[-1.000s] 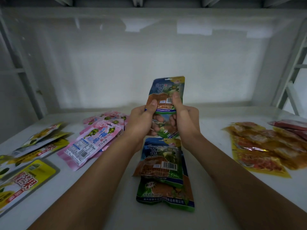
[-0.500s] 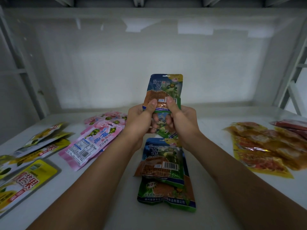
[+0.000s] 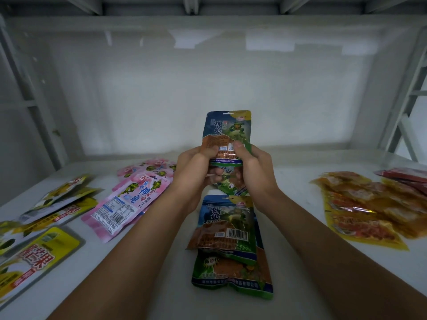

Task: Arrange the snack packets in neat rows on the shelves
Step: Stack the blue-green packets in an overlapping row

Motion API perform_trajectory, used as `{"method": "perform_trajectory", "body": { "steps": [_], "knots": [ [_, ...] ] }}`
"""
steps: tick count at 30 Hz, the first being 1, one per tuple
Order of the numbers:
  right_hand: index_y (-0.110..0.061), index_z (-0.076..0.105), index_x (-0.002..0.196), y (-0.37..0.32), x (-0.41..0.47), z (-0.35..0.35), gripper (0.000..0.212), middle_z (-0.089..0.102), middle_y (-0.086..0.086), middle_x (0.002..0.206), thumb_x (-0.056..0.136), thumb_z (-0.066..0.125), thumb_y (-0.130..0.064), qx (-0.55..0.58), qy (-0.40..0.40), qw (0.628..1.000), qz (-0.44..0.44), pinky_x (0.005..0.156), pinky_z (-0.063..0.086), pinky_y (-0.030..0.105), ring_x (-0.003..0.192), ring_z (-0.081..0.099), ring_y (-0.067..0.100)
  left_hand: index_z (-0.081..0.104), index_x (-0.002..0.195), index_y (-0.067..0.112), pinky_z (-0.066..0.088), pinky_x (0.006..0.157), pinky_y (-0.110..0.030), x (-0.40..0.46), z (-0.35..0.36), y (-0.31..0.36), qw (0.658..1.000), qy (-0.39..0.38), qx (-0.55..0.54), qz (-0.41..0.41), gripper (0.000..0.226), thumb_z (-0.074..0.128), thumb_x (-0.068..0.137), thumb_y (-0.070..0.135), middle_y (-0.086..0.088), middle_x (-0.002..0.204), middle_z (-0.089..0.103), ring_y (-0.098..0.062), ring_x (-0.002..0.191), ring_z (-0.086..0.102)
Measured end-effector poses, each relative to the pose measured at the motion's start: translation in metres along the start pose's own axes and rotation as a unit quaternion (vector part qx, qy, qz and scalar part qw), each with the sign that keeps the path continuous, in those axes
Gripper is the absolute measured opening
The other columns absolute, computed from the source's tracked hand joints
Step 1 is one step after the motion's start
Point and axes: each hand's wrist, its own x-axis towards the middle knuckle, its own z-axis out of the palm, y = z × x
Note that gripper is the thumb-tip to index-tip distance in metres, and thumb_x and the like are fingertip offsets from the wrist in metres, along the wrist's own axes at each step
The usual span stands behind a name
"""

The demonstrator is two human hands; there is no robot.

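Observation:
Both hands hold a small stack of blue-green snack packets [image 3: 227,132] upright above the middle of the white shelf [image 3: 152,285]. My left hand [image 3: 196,167] grips the stack's left edge with the thumb on the front packet. My right hand [image 3: 254,167] grips the right edge the same way. A second packet [image 3: 227,183] peeks out below the fingers. Under my wrists, two more blue-green packets [image 3: 227,227] lie overlapped on the shelf, one [image 3: 231,278] nearer the front edge.
Pink packets [image 3: 129,199] lie in a loose pile left of centre. Yellow packets [image 3: 41,255] are scattered at the far left. Orange-yellow packets [image 3: 369,211] and red ones [image 3: 404,175] lie at the right. The shelf's back wall [image 3: 208,77] and side frames enclose the space.
The held stack has shifted slightly left and turned more square to me; both thumbs have slid along the front packet. The packets on the shelf have not moved.

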Motion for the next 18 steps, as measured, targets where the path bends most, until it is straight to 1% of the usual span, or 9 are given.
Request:
{"method": "perform_trajectory", "body": {
  "steps": [1, 3, 7, 10, 11, 12, 14, 16, 18],
  "knots": [
    [-0.005, 0.072, 0.103, 0.0000, 0.0004, 0.0001, 0.028, 0.074, 0.024, 0.092, 0.107, 0.056, -0.027, 0.003, -0.001, 1.000, 0.002, 0.066, 0.052, 0.035, 0.070, 0.067, 0.024, 0.072, 0.106, 0.004, 0.054, 0.057, -0.027, -0.0001, 0.0000, 0.0011, 1.000, 0.003, -0.002, -0.004, 0.018, 0.062, 0.103, 0.018, -0.004, 0.071, 0.070, -0.012, 0.056, 0.059],
    [-0.007, 0.071, 0.102, 0.0015, 0.0007, 0.0012, 0.028, 0.074, 0.016, 0.087, 0.108, 0.052, -0.027, -0.011, 0.000, 1.000, 0.001, 0.063, 0.051, 0.030, 0.068, 0.068, 0.018, 0.071, 0.102, 0.005, 0.053, 0.056, -0.027, -0.0001, -0.0003, 0.0021, 1.000, 0.009, 0.001, -0.004, 0.016, 0.064, 0.102, 0.019, -0.005, 0.069, 0.069, -0.012, 0.054, 0.058],
    [-0.015, 0.069, 0.102, 0.0057, 0.0000, 0.0043, 0.029, 0.075, 0.010, 0.091, 0.109, 0.048, -0.033, -0.065, -0.008, 0.998, -0.015, 0.069, 0.055, 0.039, 0.075, 0.071, 0.023, 0.068, 0.098, 0.006, 0.050, 0.048, -0.025, -0.0015, 0.0002, 0.0032, 1.000, 0.026, -0.004, 0.007, 0.009, 0.063, 0.100, 0.014, -0.006, 0.069, 0.068, -0.012, 0.048, 0.055],
    [-0.017, 0.069, 0.102, 0.0017, -0.0033, 0.0023, 0.023, 0.072, 0.003, 0.083, 0.108, 0.053, -0.033, -0.049, -0.014, 0.999, -0.008, 0.058, 0.048, 0.030, 0.062, 0.064, 0.011, 0.067, 0.095, 0.007, 0.044, 0.042, -0.022, -0.0047, 0.0011, 0.0046, 0.999, 0.040, 0.005, 0.023, 0.009, 0.060, 0.099, 0.011, -0.009, 0.070, 0.067, -0.014, 0.042, 0.050],
    [-0.014, 0.069, 0.104, -0.0003, -0.0039, 0.0012, 0.023, 0.072, 0.006, 0.083, 0.107, 0.055, -0.031, -0.037, -0.015, 0.999, -0.005, 0.058, 0.048, 0.029, 0.062, 0.065, 0.013, 0.067, 0.093, 0.008, 0.042, 0.041, -0.022, -0.0056, 0.0015, 0.0049, 0.999, 0.045, 0.013, 0.026, 0.010, 0.059, 0.099, 0.010, -0.009, 0.069, 0.067, -0.014, 0.041, 0.049],
    [-0.010, 0.070, 0.106, -0.0019, -0.0044, 0.0004, 0.022, 0.073, 0.011, 0.085, 0.106, 0.057, -0.029, -0.025, -0.016, 1.000, -0.002, 0.061, 0.051, 0.030, 0.066, 0.066, 0.017, 0.067, 0.093, 0.010, 0.043, 0.040, -0.022, -0.0059, 0.0022, 0.0048, 0.998, 0.048, 0.020, 0.027, 0.011, 0.058, 0.099, 0.010, -0.010, 0.069, 0.068, -0.015, 0.041, 0.049],
    [-0.007, 0.070, 0.105, -0.0020, -0.0048, 0.0011, 0.023, 0.074, 0.019, 0.089, 0.105, 0.059, -0.027, -0.013, -0.014, 1.000, -0.003, 0.068, 0.053, 0.037, 0.071, 0.067, 0.026, 0.068, 0.095, 0.011, 0.049, 0.046, -0.026, -0.0062, 0.0028, 0.0034, 0.998, 0.045, 0.027, 0.018, 0.012, 0.058, 0.100, 0.015, -0.010, 0.069, 0.068, -0.016, 0.043, 0.052],
    [-0.013, 0.071, 0.100, -0.0017, -0.0054, 0.0031, 0.023, 0.077, 0.013, 0.089, 0.101, 0.059, -0.034, -0.025, -0.003, 1.000, -0.008, 0.074, 0.058, 0.043, 0.075, 0.071, 0.027, 0.070, 0.101, 0.009, 0.053, 0.054, -0.030, -0.0063, 0.0038, 0.0019, 0.999, 0.026, 0.034, 0.000, 0.018, 0.062, 0.100, 0.025, -0.008, 0.071, 0.070, -0.017, 0.049, 0.056],
    [-0.019, 0.071, 0.098, -0.0015, -0.0059, 0.0048, 0.024, 0.077, 0.009, 0.090, 0.096, 0.057, -0.037, -0.030, -0.004, 0.999, -0.010, 0.083, 0.061, 0.053, 0.084, 0.075, 0.031, 0.073, 0.105, 0.008, 0.053, 0.054, -0.029, -0.0068, 0.0047, 0.0011, 0.999, 0.010, 0.045, -0.007, 0.023, 0.068, 0.099, 0.030, -0.006, 0.076, 0.073, -0.016, 0.053, 0.057]
  ]
}}
